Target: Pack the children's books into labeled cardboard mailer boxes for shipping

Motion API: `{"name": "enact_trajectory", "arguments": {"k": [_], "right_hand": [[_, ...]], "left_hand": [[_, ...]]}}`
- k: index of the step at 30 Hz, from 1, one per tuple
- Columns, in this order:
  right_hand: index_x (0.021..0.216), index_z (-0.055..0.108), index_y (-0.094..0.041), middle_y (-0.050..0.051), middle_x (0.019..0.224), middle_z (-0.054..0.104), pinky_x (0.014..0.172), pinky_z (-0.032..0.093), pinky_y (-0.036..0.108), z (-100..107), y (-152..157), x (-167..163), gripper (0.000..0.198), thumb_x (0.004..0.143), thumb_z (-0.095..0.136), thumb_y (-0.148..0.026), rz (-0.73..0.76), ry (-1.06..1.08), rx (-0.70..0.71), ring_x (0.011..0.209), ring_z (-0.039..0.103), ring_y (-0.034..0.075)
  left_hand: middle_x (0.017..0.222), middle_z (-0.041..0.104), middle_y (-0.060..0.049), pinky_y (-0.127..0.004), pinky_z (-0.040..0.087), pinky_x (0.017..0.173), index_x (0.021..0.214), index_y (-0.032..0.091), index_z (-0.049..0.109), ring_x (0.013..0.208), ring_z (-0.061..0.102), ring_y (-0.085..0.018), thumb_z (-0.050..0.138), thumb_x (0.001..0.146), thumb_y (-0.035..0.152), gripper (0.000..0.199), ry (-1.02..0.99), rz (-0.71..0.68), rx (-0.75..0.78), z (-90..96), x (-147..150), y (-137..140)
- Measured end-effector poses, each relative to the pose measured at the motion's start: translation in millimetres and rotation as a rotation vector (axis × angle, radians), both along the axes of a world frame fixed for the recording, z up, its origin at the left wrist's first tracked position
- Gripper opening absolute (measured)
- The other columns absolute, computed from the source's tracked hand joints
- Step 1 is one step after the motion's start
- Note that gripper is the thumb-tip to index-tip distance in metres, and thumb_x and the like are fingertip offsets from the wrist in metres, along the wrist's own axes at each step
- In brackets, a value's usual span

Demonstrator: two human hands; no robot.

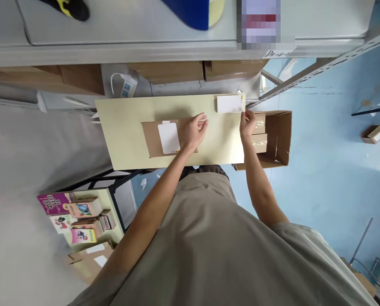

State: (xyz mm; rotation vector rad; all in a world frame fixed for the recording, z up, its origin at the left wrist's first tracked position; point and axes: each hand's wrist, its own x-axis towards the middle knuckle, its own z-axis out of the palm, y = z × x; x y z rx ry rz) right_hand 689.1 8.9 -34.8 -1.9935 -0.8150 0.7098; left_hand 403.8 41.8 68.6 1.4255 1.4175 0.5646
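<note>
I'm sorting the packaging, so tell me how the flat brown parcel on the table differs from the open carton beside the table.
The parcel lies on the table, while the carton stands to the table's right. The parcel bears a white label; none shows on the carton. The carton is open, holding taped boxes; no opening shows on the parcel. Both are brown.

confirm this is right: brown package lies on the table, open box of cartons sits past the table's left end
Wrong side: in the head view the open box sits past the right end of the table, not the left. The brown package does lie on it.
</note>
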Motion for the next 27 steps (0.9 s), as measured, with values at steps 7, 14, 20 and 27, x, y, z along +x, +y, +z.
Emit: {"name": "enact_trajectory", "arguments": {"k": [7,14,20,27], "right_hand": [[0.132,0.078,-0.019,0.02,0.121,0.078,0.117,0.066,0.064,-54,33,10,0.059,0.117,0.054,-0.071,0.046,-0.079,-0.075,0.12,0.079,0.036],[0.144,0.077,-0.02,0.023,0.136,0.076,0.122,0.065,0.065,-54,26,2,0.064,0.12,0.048,-0.071,0.118,0.001,-0.114,0.13,0.079,0.037],[0.142,0.075,-0.021,0.022,0.139,0.075,0.114,0.071,0.056,-47,22,-3,0.065,0.124,0.039,-0.072,0.128,-0.036,-0.096,0.133,0.081,0.034],[0.134,0.075,-0.025,0.016,0.124,0.08,0.116,0.068,0.063,-49,26,5,0.051,0.117,0.066,-0.072,0.043,-0.05,-0.092,0.119,0.081,0.034]], "left_hand": [[0.15,0.077,-0.023,-0.057,0.06,0.13,0.154,0.02,0.073,0.139,0.08,-0.038,0.085,0.109,0.032,0.048,0.105,0.041,-0.088,-97.6,85,48],[0.139,0.077,-0.022,-0.061,0.054,0.136,0.142,0.02,0.077,0.146,0.075,-0.041,0.08,0.111,0.029,0.032,0.18,0.061,-0.094,-120.9,105,55],[0.134,0.085,-0.014,-0.05,0.059,0.128,0.141,0.023,0.078,0.128,0.083,-0.033,0.083,0.111,0.029,0.031,0.164,0.124,-0.043,-107.7,104,47],[0.121,0.09,-0.011,-0.04,0.063,0.113,0.107,0.022,0.082,0.116,0.085,-0.029,0.083,0.11,0.039,0.018,0.258,0.251,-0.096,-90.3,105,63]]}}
